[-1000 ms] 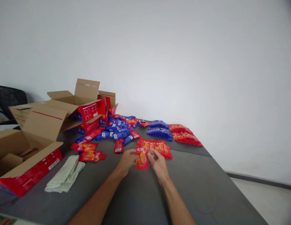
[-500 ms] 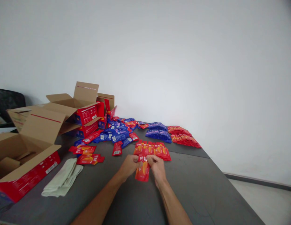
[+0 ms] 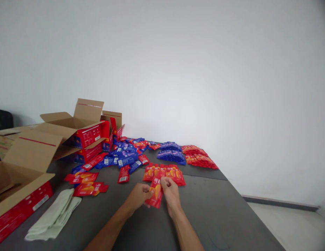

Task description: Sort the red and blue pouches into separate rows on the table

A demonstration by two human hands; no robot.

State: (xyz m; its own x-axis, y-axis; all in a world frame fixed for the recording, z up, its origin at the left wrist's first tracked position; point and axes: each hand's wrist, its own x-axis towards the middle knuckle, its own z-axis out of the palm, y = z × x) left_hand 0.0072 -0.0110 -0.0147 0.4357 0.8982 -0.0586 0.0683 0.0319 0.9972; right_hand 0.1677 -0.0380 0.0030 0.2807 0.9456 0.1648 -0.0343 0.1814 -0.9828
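Head view: from where I stood in the room, I saw two bare hands over a dark gray tabletop [image 3: 209, 212]. Between them was a red packet [image 3: 156, 188] with orange fruit and white writing on its front. The left hand [image 3: 138, 198] had its grip closed on the low left side of the packet, with the thumb on the front. The right hand [image 3: 171, 192] had its grip closed too, pinching the packet near its top right edge. The packet leaned a bit, with its top toward the right.

Just past the hands lay a row of red packets [image 3: 178, 174], side by side and partly on top of each other. The held packet hid a bit of that row. I could not tell if the two touched.

Farther back were neat blue packets [image 3: 171, 157] in two rows, and next to them, on the right, neat red packets [image 3: 201, 160]. To the left of these was a messy heap [image 3: 127, 159], red and blue all mixed up. Nearer on the left lay two loose red packs [image 3: 87, 189], and then a folded pale green cloth [image 3: 52, 218].

A big open box [image 3: 22, 211] sat at the left edge, partly cut off. Behind it, one open box stood on another in a stack [image 3: 89, 136]. A white wall [image 3: 204, 83] rose behind everything.
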